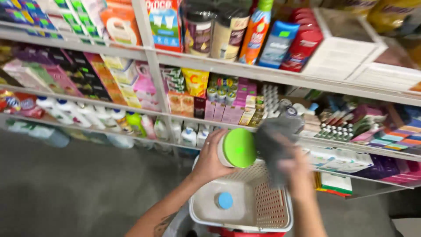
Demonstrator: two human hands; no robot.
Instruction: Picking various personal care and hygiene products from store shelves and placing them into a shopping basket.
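My left hand (209, 160) grips a white jar with a round green lid (238, 148), held on its side above a white perforated basket (263, 206). My right hand (294, 172) holds a grey cloth (274, 140) right beside the jar's lid; the hand is blurred by motion. At the bottom of the basket lies one white item with a blue cap (225, 200).
White metal shelves (245, 70) fill the view ahead, stocked with boxes, bottles, cans and packets. White bottles (74, 112) line the lower left shelf. Grey floor (66, 188) lies to the left. A red object (245, 231) shows below the basket.
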